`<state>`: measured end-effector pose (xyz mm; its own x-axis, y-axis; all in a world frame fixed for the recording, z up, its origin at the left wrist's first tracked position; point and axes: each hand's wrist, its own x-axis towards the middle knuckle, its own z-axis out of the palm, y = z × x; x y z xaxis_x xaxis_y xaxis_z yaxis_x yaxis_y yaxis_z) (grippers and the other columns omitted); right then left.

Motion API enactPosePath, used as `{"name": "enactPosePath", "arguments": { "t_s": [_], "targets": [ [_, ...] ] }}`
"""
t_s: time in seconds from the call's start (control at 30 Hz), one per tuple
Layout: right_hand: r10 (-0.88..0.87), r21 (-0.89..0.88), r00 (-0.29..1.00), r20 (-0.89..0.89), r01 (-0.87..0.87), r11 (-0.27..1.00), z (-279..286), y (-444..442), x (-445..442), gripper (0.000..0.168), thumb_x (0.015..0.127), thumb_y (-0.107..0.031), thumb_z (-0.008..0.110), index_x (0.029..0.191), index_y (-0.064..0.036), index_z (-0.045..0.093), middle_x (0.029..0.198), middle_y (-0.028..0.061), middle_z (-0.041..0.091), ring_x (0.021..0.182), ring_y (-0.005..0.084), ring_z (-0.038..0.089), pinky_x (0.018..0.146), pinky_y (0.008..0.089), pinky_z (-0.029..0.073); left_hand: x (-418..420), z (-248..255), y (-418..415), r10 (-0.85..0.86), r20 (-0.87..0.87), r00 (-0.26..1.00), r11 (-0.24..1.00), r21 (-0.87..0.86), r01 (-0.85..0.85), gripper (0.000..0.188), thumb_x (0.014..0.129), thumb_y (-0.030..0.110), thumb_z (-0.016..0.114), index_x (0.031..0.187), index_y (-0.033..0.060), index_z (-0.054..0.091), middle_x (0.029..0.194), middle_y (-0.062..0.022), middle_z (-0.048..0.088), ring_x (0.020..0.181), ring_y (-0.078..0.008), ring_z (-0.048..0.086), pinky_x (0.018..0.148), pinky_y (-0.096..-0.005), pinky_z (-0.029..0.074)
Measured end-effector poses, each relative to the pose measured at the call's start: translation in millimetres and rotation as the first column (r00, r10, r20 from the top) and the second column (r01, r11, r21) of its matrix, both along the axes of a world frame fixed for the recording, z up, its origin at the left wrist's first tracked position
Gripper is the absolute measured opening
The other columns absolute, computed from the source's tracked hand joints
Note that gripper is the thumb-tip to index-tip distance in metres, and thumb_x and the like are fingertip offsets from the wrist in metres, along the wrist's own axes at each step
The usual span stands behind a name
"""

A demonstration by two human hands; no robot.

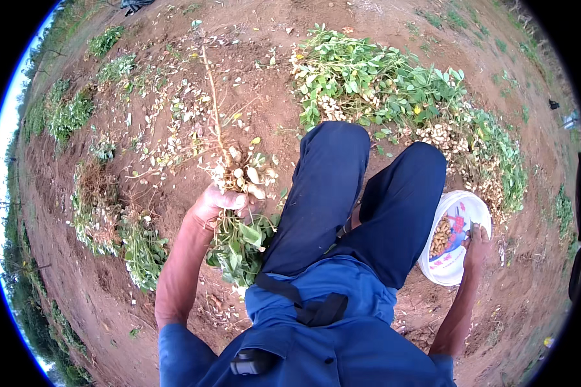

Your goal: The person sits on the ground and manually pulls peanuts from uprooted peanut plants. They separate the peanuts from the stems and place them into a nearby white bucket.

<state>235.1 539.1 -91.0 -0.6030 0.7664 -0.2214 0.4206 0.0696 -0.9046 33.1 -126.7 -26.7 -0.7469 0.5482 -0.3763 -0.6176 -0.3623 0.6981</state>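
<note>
My left hand [225,200] is closed around the stems of an uprooted peanut plant [237,246]. Its root end with pale pods points away from me, and the leaves hang below my fist beside my left thigh. At the right, my right hand [476,239] is at the inner wall of a white plastic bucket [466,276]; a small dark object, perhaps a blade, shows by its fingers, too small to tell. Loose peanut pods [441,237] lie inside the bucket, which has red and blue print.
Beyond my knees, a long heap of peanut plants [368,72] with pods curves down to the bucket. Several more plants [143,251] lie at the left. Scattered leaves [174,121] and a bare stem cover soil ahead.
</note>
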Motion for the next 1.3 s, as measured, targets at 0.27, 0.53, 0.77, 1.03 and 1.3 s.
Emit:
{"name": "enactPosePath", "arguments": {
  "t_s": [0.27, 0.53, 0.77, 1.03, 1.3],
  "targets": [
    [-0.353, -0.614, 0.893, -0.277, 0.118, 0.781, 8.2, 5.4, -8.5, 0.006, 0.102, -0.013, 0.060, 0.101, -0.008, 0.062, 0.077, 0.0039, 0.065, 0.060, 0.0136, 0.059, 0.062, 0.0344, 0.056, 11.8, -12.4, 12.0, 0.000, 0.081, 0.997, 0.971, 0.240, -0.020, 0.056, 0.069, 0.008, 0.084, 0.121, 0.0060, 0.064, 0.086, -0.0058, 0.065, 0.058, -0.0156, 0.052, 0.050, -0.0306, 0.044],
    [-0.246, -0.256, 0.919, -0.309, 0.168, 0.952, -10.5, 10.7, 16.1, 0.007, 0.097, -0.008, 0.064, 0.103, -0.004, 0.064, 0.087, 0.0046, 0.068, 0.070, 0.0135, 0.066, 0.068, 0.0300, 0.058, -5.7, -32.2, 9.6, -0.144, 0.015, 0.990, 0.988, 0.053, 0.143, 0.058, 0.067, 0.010, 0.088, 0.119, 0.0033, 0.064, 0.086, -0.0081, 0.066, 0.058, -0.0183, 0.055, 0.049, -0.0321, 0.044],
    [-0.128, 0.113, 0.937, -0.324, 0.173, 0.978, -1.0, 29.9, 18.6, 0.009, 0.093, -0.005, 0.067, 0.100, 0.000, 0.065, 0.088, 0.0026, 0.069, 0.073, 0.0081, 0.063, 0.068, 0.0229, 0.052, -8.0, -17.0, 36.7, -0.165, -0.040, 0.985, 0.981, -0.108, 0.160, 0.067, 0.062, 0.013, 0.090, 0.120, -0.0011, 0.060, 0.083, -0.0090, 0.065, 0.057, -0.0211, 0.058, 0.047, -0.0345, 0.045],
    [-0.016, 0.117, 0.896, -0.444, 0.075, 0.990, 52.9, -18.8, -27.5, 0.011, 0.096, -0.007, 0.067, 0.105, -0.001, 0.065, 0.090, 0.0022, 0.070, 0.078, 0.0075, 0.062, 0.070, 0.0218, 0.048, -6.6, -22.7, 24.2, -0.168, -0.089, 0.982, 0.977, -0.146, 0.154, 0.063, 0.062, 0.012, 0.087, 0.119, 0.0008, 0.064, 0.109, -0.0135, 0.073, 0.074, -0.0187, 0.065, 0.059, -0.0327, 0.052],
    [0.416, 0.351, 0.773, -0.479, -0.266, 0.898, 121.0, -230.8, -121.5, 0.017, 0.100, -0.011, 0.067, 0.112, 0.001, 0.066, 0.098, 0.0025, 0.067, 0.089, 0.0080, 0.062, 0.078, 0.0243, 0.051, -2.8, 24.9, 49.9, -0.110, -0.178, 0.978, 0.972, -0.223, 0.069, 0.081, 0.066, 0.018, 0.089, 0.137, -0.0026, 0.056, 0.113, -0.0114, 0.072, 0.086, -0.0187, 0.066, 0.067, -0.0321, 0.053]
  ]
}}
